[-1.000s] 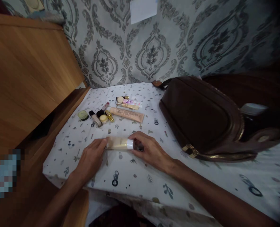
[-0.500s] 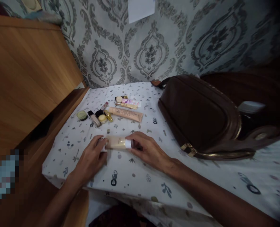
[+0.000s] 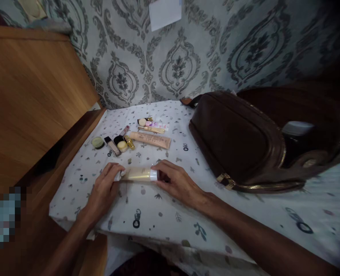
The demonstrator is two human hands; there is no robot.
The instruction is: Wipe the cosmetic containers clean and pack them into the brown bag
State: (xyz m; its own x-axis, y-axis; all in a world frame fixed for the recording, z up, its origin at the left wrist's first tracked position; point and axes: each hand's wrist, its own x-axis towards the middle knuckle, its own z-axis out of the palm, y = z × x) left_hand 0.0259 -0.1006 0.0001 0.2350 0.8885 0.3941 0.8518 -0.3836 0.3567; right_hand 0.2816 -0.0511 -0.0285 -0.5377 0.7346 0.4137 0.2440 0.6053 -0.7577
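Observation:
A pale cream tube with a white cap lies level just above the patterned cloth, between my two hands. My right hand pinches its capped right end. At the left end, my left hand is closed on a crumpled white wipe or tissue, which touches the tube. Behind the hands lie a peach tube, a thin yellow tube, a green-topped jar, a yellow-topped jar, a black-capped bottle and a gold item.
A large dark brown bag stands open on the right, with a gold zip. On the left is a wooden cabinet. Patterned wallpaper rises behind the cloth-covered surface, whose front edge is near me.
My left hand has slid a little to the left along the tube, with the white wipe. The view has shifted slightly.

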